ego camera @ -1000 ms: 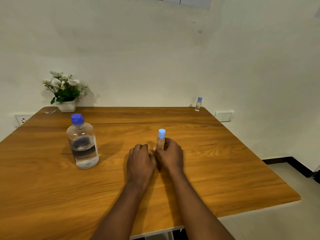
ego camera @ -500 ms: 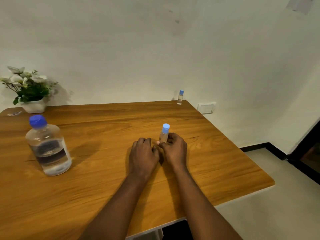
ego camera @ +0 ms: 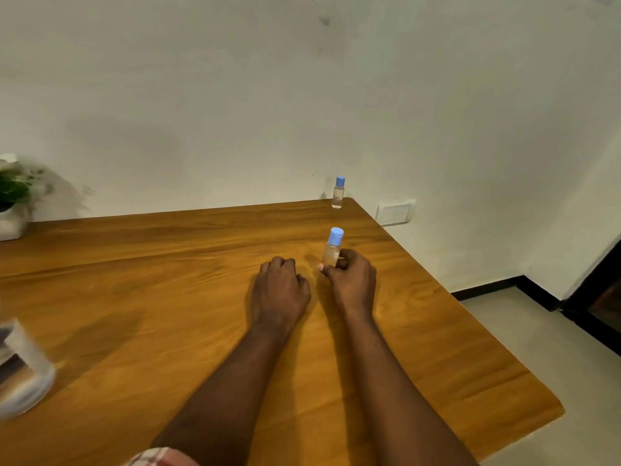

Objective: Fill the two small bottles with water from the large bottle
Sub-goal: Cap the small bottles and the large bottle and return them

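1. right hand [ego camera: 353,280] is closed around the lower body of a small bottle [ego camera: 332,252], thumb and fingers wrapped on it; the blue cap is on and the bottle leans slightly to the right. its base looks near or just off the table [ego camera: 168,297]; cannot tell which.
2. left hand [ego camera: 280,287] rests on the wood with fingers loosely curled, holding nothing. half a second ago it sat tight against the right hand and the bottle; now there is a clear gap between the two hands.
3. the view has swung rightward: the large bottle [ego camera: 23,375] has slid to the far left edge of the frame and is blurred, only its lower part showing; the potted plant [ego camera: 13,203] is likewise cut at the left edge.
4. second small bottle [ego camera: 338,193] stands upright and capped at the far right corner of the table, close to the wall, well apart from both hands.
5. judgement: no filling has begun; all visible caps are on. the left hand coming free suggests it is available to unscrew the held cap or reach for the far bottle.
6. risk: the large bottle is far to the left of both hands, so a long reach is needed before any pour.
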